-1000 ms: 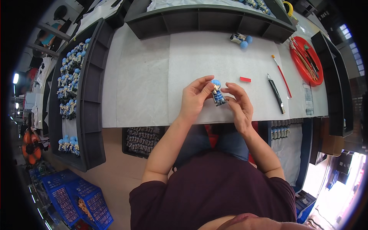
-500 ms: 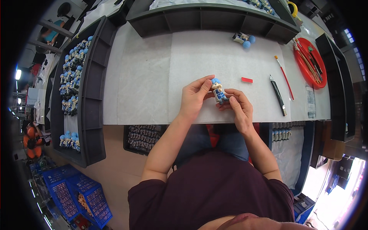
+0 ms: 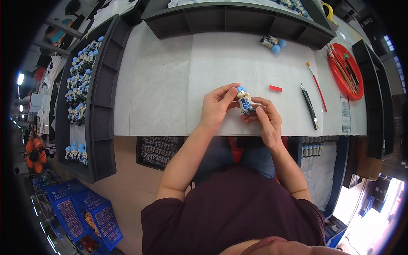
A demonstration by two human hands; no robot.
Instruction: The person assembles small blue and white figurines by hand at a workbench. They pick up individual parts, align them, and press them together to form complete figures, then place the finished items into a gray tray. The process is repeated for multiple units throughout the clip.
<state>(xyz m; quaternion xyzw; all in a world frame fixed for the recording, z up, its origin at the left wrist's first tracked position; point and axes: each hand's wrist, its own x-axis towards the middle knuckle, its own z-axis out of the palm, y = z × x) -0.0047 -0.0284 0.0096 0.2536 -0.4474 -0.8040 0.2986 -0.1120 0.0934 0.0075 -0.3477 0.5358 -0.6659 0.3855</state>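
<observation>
Between my two hands, above the near part of the white-papered table, is a small figurine (image 3: 245, 101) with light blue hair and a blue-and-white body. My left hand (image 3: 217, 106) pinches it by the head, thumb and forefinger closed on it. Lower down, the fingers of my right hand (image 3: 267, 120) grip it near its dark base. The figurine leans slightly, head up and to the left. To the right of my hands lie a small red block (image 3: 275, 88), a dark-handled craft knife (image 3: 309, 106) and a red paintbrush (image 3: 317, 87).
Another figurine (image 3: 273, 43) lies near the grey crate (image 3: 238, 21) at the back. A red dish (image 3: 359, 91) of brushes stands at the right. At the left, a grey crate (image 3: 102, 93) holds several figurines. More trays sit below the table edge, including one of dark parts (image 3: 158, 151).
The figurine has turned slightly in my fingers, so more of its front shows. Both hands keep their hold; the whole view has shifted a little.
</observation>
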